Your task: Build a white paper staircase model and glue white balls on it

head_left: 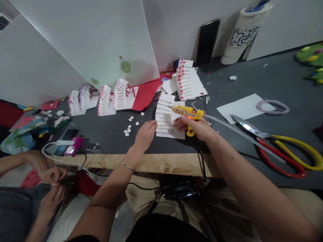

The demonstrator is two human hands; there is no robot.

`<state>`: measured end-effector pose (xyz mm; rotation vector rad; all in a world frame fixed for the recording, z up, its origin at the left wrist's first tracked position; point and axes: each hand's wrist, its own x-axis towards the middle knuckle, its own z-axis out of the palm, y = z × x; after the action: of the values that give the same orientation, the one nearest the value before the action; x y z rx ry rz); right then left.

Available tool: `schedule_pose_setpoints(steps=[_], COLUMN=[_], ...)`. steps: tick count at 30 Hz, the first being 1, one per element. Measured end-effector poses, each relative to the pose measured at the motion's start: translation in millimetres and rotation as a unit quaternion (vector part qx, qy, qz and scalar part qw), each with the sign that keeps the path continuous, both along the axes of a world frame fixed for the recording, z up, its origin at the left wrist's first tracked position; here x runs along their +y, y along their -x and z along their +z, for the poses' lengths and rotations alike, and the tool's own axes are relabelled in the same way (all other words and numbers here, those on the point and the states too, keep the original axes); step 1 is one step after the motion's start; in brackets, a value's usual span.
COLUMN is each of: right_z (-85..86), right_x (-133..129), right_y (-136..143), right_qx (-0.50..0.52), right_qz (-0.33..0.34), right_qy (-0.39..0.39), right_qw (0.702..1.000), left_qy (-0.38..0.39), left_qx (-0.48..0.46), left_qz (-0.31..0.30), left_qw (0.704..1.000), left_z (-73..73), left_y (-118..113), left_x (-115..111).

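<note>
Dark tabletop (pixel 113 139) is being lined at the back by white panels. Glue gun (pixel 193 113) is being gripped by the right hand (pixel 195 127), fingers wrapped around the handle, nozzle over the ribbed white card (pixel 165 116). Card's left edge is being held by the left hand (pixel 145 135), fingers narrow. Small white balls (pixel 129 127) are being seen nearby, scissors (pixel 261 134) well right.

On the left, bare dark tabletop (pixel 108 131) gives passage between the power bank (pixel 73 145) and white pellets (pixel 129 129). On the right, a long glue stick (pixel 234 129) slants from the glue gun (pixel 193 113) across the scissors (pixel 263 134). Far, upright white panels (pixel 101 37), a phone (pixel 207 42) and a tumbler (pixel 241 37) block reach; a narrow gap separates phone and tumbler.
</note>
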<state>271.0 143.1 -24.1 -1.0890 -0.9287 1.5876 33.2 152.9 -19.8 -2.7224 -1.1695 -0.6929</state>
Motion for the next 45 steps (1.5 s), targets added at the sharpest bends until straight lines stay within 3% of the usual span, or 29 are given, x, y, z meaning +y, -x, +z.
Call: schedule_pose_setpoints(steps=[10,18,27,33,38,40,45], right_z=[-1.6,0.1,-0.9,-3.1,-1.2,0.8,7.7], right_x=[0.5,-0.2,0.1,-0.4,-2.4,-3.0,-3.1], right_y=[0.5,0.2,0.3,0.2,-0.5,-1.9,-7.3], right_qx=[0.010,0.013,0.013,0.019,0.023,0.028,0.034], right_qz=[0.000,0.000,-0.003,-0.004,-0.015,-0.019,-0.022], right_qy=[0.011,0.006,0.006,0.008,0.005,-0.004,-0.025], right_qw=[1.000,1.000,1.000,1.000,1.000,0.999,0.999], left_qy=[-0.026,-0.007,0.042,0.022,0.012,-0.006,-0.053], left_qx=[0.027,0.023,-0.045,-0.134,-0.052,-0.054,-0.153], left_qz=[0.001,0.001,0.018,0.089,0.076,0.096,0.211], left_qw=[0.999,1.000,0.998,0.987,0.996,0.994,0.964], left_z=[10.0,8.8,14.0,13.3,8.1,13.7,42.0], left_y=[-2.7,-1.0,-2.7,-4.9,-12.3,-7.7,25.1], left_x=[-0.2,0.7,1.6,0.2,-8.0,-13.6,-41.4])
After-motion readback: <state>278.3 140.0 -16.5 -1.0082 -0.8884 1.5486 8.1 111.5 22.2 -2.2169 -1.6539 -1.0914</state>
